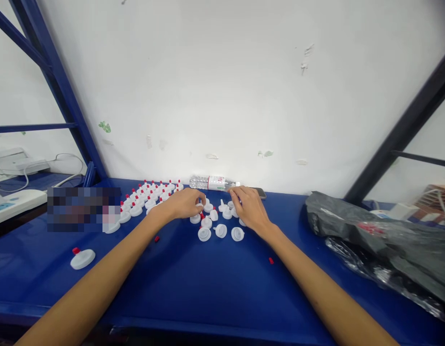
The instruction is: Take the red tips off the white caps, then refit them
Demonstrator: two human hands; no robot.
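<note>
My left hand (186, 203) is over the left side of a loose pile of white nozzle caps, its thumb and index finger closed around a white nozzle cap (199, 205). At the pile's right side lies my right hand (249, 206), fingers stretched out over some of the caps and partly hiding them. Several caps rest on their sides or show their hollow undersides, such as the front white cap (237, 234). Left of my left hand, rows of white caps with red tips (136, 209) stand upright. One more red-tipped cap (82, 259) sits apart at the left.
Small red tips (157, 239) lie loose on the blue table (208, 288). A clear bottle (217, 182) lies against the wall, beside a phone (259, 192). Grey plastic bags (381, 240) cover the right side. A power strip (20, 204) is at the far left.
</note>
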